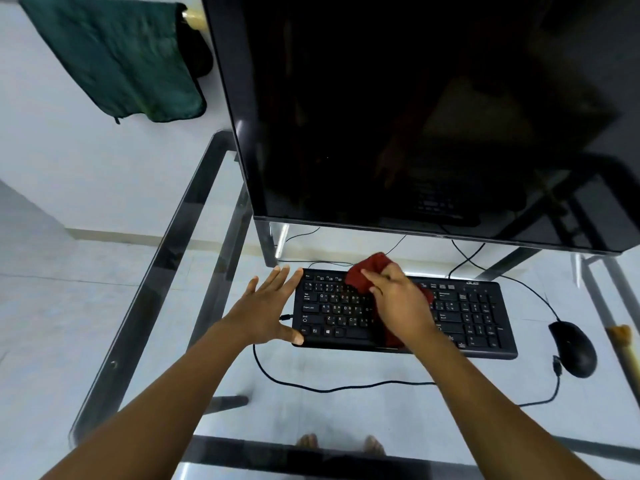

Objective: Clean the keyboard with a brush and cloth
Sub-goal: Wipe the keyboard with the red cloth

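Observation:
A black keyboard (478,317) lies on the glass table (346,410) in front of the monitor. My right hand (398,303) grips a red cloth (367,271) and presses it onto the keys near the keyboard's middle. My left hand (266,306) has straight, spread fingers and braces the keyboard's left edge, thumb at its front corner. A pale brush handle (620,336) lies at the table's right edge, only partly in view.
A large dark monitor (415,116) stands close behind the keyboard. A black mouse (575,348) sits to the right, its cable (329,388) looping across the glass in front. A green towel (114,57) hangs at the upper left.

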Tool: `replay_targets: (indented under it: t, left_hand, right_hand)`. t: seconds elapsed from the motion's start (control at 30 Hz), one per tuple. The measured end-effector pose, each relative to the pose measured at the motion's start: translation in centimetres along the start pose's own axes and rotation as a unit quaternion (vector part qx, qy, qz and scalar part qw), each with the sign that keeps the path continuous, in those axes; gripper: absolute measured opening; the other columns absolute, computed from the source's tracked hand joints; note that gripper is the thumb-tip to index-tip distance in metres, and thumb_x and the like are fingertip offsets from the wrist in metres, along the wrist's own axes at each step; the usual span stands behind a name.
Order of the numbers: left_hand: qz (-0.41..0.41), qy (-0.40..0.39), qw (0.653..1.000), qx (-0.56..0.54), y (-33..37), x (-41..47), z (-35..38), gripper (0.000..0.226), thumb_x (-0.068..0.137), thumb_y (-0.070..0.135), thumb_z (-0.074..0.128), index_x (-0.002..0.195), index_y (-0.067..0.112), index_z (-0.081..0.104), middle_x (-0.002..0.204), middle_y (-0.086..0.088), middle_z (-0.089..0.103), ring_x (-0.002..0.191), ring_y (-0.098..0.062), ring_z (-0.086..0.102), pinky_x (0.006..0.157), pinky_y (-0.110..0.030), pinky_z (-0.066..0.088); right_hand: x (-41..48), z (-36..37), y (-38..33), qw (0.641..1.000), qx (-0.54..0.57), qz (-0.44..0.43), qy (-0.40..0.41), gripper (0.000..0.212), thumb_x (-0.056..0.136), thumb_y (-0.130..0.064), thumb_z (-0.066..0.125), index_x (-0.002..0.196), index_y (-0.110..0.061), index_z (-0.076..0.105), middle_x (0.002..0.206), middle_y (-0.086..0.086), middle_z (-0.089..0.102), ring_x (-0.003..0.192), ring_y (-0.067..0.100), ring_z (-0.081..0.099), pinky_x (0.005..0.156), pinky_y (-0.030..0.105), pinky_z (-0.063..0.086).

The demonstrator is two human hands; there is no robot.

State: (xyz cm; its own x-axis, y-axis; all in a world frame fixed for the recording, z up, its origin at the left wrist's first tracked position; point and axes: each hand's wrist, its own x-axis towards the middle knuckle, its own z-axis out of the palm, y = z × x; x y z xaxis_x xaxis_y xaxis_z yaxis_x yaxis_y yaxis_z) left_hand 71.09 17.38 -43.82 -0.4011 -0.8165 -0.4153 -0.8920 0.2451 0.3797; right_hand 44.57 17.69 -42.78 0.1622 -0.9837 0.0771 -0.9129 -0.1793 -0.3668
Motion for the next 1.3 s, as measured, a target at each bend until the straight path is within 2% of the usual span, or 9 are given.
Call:
replay_targets:
  t: [0.23, 0.37, 0.43, 0.57, 0.73, 0.9, 1.1, 1.23, 1.3]
  left_hand:
    - [0.008, 0.012, 1.000, -0.018, -0.5, 0.1, 0.5, 0.125, 0.067, 0.063, 0.074, 0.150, 0.034, -0.015, 0.161, -0.001, -0.015, 0.146, -0.014, -0.019, 0.119, -0.046, -0.007]
    - [0.007, 0.011, 0.999, -0.029, -0.5, 0.1, 0.5, 0.126, 0.067, 0.061, 0.075, 0.151, 0.033, -0.014, 0.161, -0.002, -0.014, 0.146, -0.014, -0.020, 0.119, -0.046, -0.008]
    - [0.006, 0.013, 0.999, -0.030, -0.5, 0.1, 0.4, 0.126, 0.067, 0.060, 0.075, 0.151, 0.033, -0.014, 0.161, -0.002, -0.014, 0.146, -0.014, -0.019, 0.119, -0.046, -0.008]
    - [0.007, 0.014, 0.999, -0.031, -0.4, 0.0, 0.3, 0.127, 0.065, 0.062, 0.075, 0.151, 0.033, -0.014, 0.161, -0.002, -0.012, 0.147, -0.015, -0.017, 0.120, -0.046, -0.006]
    - [0.005, 0.015, 0.999, -0.028, -0.5, 0.0, 0.4, 0.127, 0.066, 0.061, 0.076, 0.150, 0.033, -0.014, 0.161, -0.001, -0.012, 0.147, -0.014, -0.017, 0.119, -0.047, -0.006]
    - [0.007, 0.016, 1.000, -0.025, -0.7, 0.0, 0.5, 0.127, 0.066, 0.063, 0.074, 0.150, 0.031, -0.015, 0.161, 0.000, -0.013, 0.146, -0.014, -0.018, 0.120, -0.047, -0.006]
    - [0.006, 0.013, 0.999, -0.031, -0.8, 0.2, 0.6, 0.127, 0.065, 0.063, 0.075, 0.150, 0.035, -0.015, 0.161, 0.000, -0.013, 0.146, -0.013, -0.019, 0.119, -0.046, -0.007]
    - [0.009, 0.014, 0.999, -0.028, -0.6, 0.1, 0.4, 0.126, 0.067, 0.061, 0.075, 0.150, 0.033, -0.015, 0.161, -0.001, -0.013, 0.146, -0.013, -0.018, 0.119, -0.046, -0.008]
    - [0.006, 0.013, 0.999, -0.030, -0.5, -0.1, 0.3, 0.126, 0.067, 0.060, 0.075, 0.150, 0.033, -0.015, 0.161, -0.001, -0.013, 0.146, -0.014, -0.018, 0.119, -0.046, -0.008]
  right_hand:
    - [-1.5, 2.8, -6.4, 0.969, 0.026, -0.218, -0.111, 0.043, 0.085, -0.014, 0.063, 0.125, -0.029, 0.061, 0.092, 0.001, 0.053, 0.078, 0.020, 0.058, 0.065, 0.032, 0.048]
    - [1.1, 2.3, -4.4, 0.995, 0.096, 0.026, 0.001, 0.033, 0.092, -0.019, 0.056, 0.123, -0.021, 0.065, 0.103, -0.006, 0.059, 0.088, 0.008, 0.061, 0.078, 0.030, 0.053]
    - [1.2, 3.0, -5.7, 0.998, 0.067, -0.007, -0.001, 0.032, 0.088, -0.010, 0.061, 0.118, -0.018, 0.067, 0.099, 0.006, 0.059, 0.084, 0.025, 0.063, 0.073, 0.032, 0.054]
    - [-0.7, 3.6, -7.2, 0.979, 0.023, -0.178, -0.095, 0.041, 0.082, -0.013, 0.066, 0.119, -0.030, 0.064, 0.089, 0.002, 0.051, 0.079, 0.023, 0.056, 0.064, 0.027, 0.040]
    - [1.8, 4.2, -6.3, 0.999, 0.049, -0.004, 0.004, 0.034, 0.086, -0.005, 0.061, 0.119, -0.015, 0.066, 0.100, 0.009, 0.057, 0.087, 0.028, 0.063, 0.077, 0.035, 0.055]
    - [0.1, 3.4, -7.5, 0.977, 0.028, -0.185, -0.103, 0.025, 0.087, -0.018, 0.061, 0.111, -0.022, 0.064, 0.097, 0.005, 0.054, 0.086, 0.026, 0.059, 0.069, 0.030, 0.047]
    - [2.1, 2.5, -3.9, 0.998, 0.047, 0.052, -0.002, 0.034, 0.094, -0.008, 0.053, 0.126, -0.017, 0.061, 0.111, 0.003, 0.054, 0.089, 0.020, 0.059, 0.084, 0.037, 0.055]
    - [-0.7, 3.5, -7.6, 0.984, 0.026, -0.144, -0.099, 0.038, 0.088, -0.011, 0.057, 0.123, -0.026, 0.060, 0.099, 0.006, 0.054, 0.083, 0.027, 0.060, 0.066, 0.034, 0.053]
    - [-0.2, 2.8, -7.3, 0.984, 0.035, -0.141, -0.100, 0.039, 0.089, -0.012, 0.058, 0.124, -0.028, 0.062, 0.103, 0.006, 0.056, 0.086, 0.023, 0.060, 0.069, 0.026, 0.048]
